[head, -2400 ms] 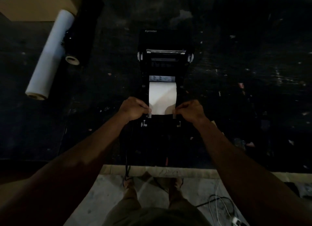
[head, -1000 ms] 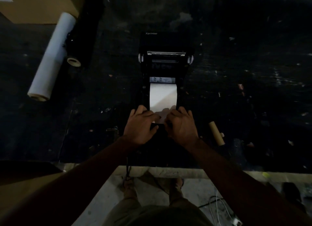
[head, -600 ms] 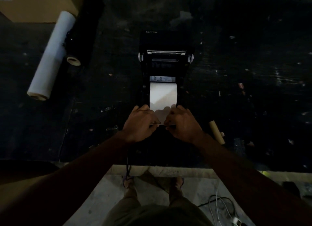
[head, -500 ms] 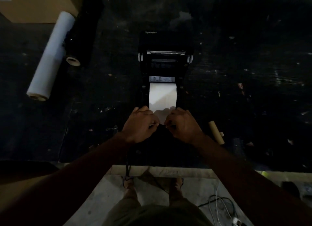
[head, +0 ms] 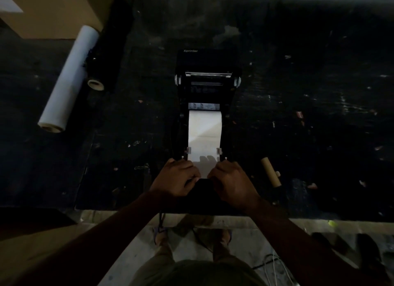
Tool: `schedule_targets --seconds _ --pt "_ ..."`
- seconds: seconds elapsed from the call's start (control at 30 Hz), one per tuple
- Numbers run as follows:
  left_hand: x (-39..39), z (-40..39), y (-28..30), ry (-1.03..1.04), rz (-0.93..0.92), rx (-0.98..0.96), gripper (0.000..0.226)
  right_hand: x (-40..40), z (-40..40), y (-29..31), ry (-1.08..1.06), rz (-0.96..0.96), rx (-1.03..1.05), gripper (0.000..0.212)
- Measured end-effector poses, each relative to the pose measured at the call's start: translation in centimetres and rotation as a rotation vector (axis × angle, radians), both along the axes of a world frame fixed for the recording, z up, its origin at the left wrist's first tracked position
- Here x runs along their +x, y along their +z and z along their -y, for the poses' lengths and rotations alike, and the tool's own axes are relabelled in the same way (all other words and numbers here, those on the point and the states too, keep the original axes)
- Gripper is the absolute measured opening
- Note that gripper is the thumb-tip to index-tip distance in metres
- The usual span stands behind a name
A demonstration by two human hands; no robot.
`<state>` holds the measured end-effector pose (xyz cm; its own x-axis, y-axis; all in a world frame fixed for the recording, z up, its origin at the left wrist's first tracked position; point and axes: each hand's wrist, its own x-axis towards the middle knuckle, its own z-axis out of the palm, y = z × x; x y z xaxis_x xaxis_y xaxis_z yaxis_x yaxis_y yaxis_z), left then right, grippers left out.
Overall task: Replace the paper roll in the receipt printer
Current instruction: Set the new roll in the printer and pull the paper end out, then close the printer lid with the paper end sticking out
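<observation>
A black receipt printer stands open in the middle of a dark table, its lid tipped back. White paper from the roll in its bay runs toward me over the front edge. My left hand and my right hand pinch the paper's near end from either side, thumbs on top. Fingers show as shadows through the sheet. A bare cardboard core lies on the table to the right of my right hand.
A long white roll and a black roll lie at the far left, beside a cardboard box. The table's near edge runs below my wrists. Cables lie on the floor.
The hands shifted from the paper guides at the sheet's sides to its near end and gripped it. The paper now reaches a little further toward me.
</observation>
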<state>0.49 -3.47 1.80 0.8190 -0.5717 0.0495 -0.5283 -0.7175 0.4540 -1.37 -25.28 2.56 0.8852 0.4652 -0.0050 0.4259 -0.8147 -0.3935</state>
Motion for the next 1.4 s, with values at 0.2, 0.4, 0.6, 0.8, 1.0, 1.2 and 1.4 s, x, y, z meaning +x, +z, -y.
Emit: schedule_targets --seconds 0.2,0.4,0.6,0.8,1.0,1.2,1.4 --pt "-0.3 -0.2 0.5 -0.008 -0.008 -0.026 0.011 -0.1 0.4 0.1 0.009 -0.034 0.008 0.020" --pt "5.1 -1.2 4.4 0.361 -0.059 -0.301 0.020 6.4 2.5 4.7 -0.461 0.057 0.422 0.018" --pt "17.7 -0.2 11.5 0.761 -0.149 -0.496 0.043 18.4 3.3 11.3 -0.774 0.014 0.413 0.038" --pt "19.4 0.7 13.4 0.730 -0.256 -0.448 0.042 19.8 2.2 11.8 -0.795 -0.049 0.471 0.054" --pt "12.7 -0.2 12.2 0.761 -0.184 -0.552 0.040 13.3 2.8 9.7 -0.841 0.082 0.502 0.054" --pt "4.3 -1.2 8.5 0.751 -0.289 -0.607 0.045 5.0 3.5 5.1 -0.755 -0.061 0.712 0.033" --pt "-0.5 -1.0 4.8 0.765 -0.344 -0.660 0.045 0.5 2.7 2.6 -0.730 -0.171 0.693 0.055"
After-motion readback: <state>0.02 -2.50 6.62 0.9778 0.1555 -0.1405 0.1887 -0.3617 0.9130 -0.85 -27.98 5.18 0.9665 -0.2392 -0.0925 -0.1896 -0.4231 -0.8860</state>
